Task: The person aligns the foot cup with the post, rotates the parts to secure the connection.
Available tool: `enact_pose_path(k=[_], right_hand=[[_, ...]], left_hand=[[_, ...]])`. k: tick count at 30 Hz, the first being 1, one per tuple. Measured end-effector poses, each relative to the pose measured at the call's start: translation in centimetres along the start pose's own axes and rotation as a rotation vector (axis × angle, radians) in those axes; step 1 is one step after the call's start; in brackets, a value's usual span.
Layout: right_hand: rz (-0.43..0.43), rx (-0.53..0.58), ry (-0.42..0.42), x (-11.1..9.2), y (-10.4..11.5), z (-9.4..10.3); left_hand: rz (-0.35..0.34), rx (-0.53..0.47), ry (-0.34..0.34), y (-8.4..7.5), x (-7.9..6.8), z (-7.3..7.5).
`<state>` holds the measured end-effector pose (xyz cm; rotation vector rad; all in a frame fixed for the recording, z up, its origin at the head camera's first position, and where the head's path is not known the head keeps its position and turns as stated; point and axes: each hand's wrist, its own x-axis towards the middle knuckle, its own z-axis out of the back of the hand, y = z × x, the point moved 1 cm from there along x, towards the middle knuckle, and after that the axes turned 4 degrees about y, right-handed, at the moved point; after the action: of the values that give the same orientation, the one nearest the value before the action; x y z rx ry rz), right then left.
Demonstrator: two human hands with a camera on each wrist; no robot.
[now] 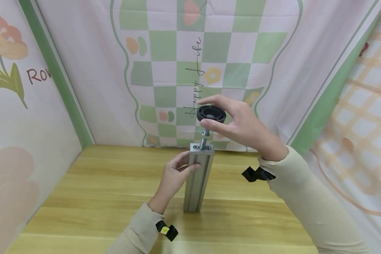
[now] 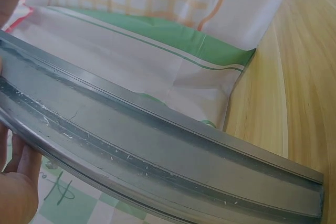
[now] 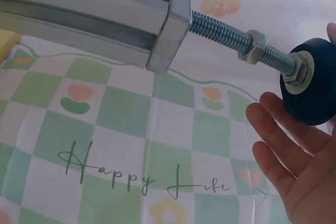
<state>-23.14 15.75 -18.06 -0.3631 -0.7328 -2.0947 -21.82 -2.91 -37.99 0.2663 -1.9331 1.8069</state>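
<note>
An aluminium profile (image 1: pixel 197 187) stands upright on the wooden table, a metal end plate (image 3: pixel 170 30) on its top. My left hand (image 1: pixel 174 176) grips the profile near its upper end, thumb on the near face; in the left wrist view its fingers (image 2: pixel 25 166) lie along one edge. From the end plate rises a threaded rod (image 3: pixel 220 31) carrying a hex nut (image 3: pixel 254 46) partway along it. The black round levelling foot (image 1: pixel 211 109) sits at the rod's top, its underside facing up. My right hand (image 1: pixel 247 123) holds the foot's rim between thumb and index finger; the other fingers are spread below.
The wooden table (image 1: pixel 114 183) lies under the profile. Behind it hangs a checkered cloth (image 1: pixel 165 74), with more printed cloth on both sides. A black device (image 1: pixel 257 174) is strapped to the right wrist and another (image 1: pixel 168 230) to the left.
</note>
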Motion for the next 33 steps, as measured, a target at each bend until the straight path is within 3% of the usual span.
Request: enact_pose_path(k=[6,14,22,26,33], right_hand=[[0.113,0.051,0.0,-0.2,-0.1,0.0],[0.139,0.235,0.152,-0.5,-0.1,1.0],[0.141,0.312,0.133,-0.4,-0.7,0.9],[0.113,0.303,0.113,-0.4,-0.8,0.7],[0.053,0.121,0.022,-0.4,-0.6,0.4]], left_hand=[[0.01,-0.008,-0.001,-0.2,0.0,0.0],[0.014,-0.015,-0.011,0.0,0.0,0.0],[0.005,-0.013,-0.003,0.1,0.1,0.0],[-0.003,-0.018,0.0,0.2,0.0,0.0],[-0.015,-0.018,0.009,0.3,0.1,0.1]])
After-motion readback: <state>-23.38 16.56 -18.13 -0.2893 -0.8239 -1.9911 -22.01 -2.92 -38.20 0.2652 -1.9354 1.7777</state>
